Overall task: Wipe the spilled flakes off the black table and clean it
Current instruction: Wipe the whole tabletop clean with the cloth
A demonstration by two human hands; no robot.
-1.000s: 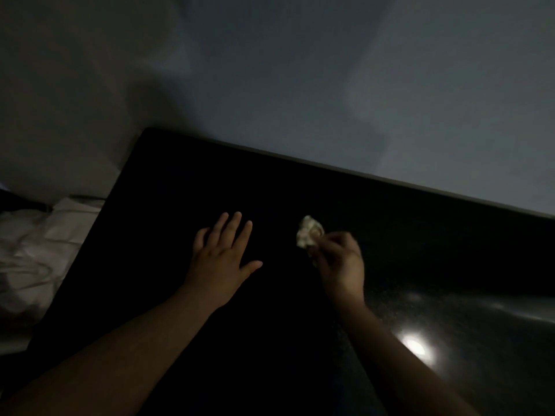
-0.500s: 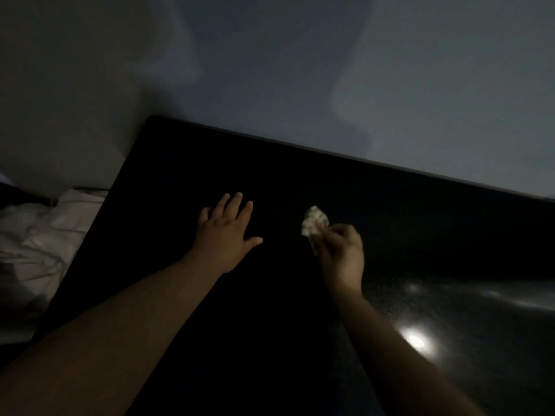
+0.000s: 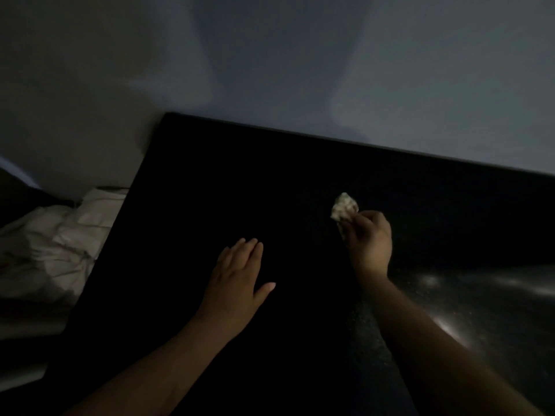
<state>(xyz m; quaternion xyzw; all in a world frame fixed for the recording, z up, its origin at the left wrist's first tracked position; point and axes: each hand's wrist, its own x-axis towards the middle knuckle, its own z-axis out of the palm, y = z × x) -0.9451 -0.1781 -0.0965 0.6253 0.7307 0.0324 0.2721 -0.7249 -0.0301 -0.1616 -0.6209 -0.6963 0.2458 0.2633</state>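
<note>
Right hand (image 3: 370,238) around crumpled, perhaps paper, wad (image 3: 344,206)

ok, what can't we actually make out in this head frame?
- Flakes: none can be picked out on the black table; the head view is too dark.
- White wad: tissue or cloth unclear; the right hand covers its lower part.
- Left hand: contact with the table unclear in the gloom.
- Table's right side: cut off by the frame edge.
</note>
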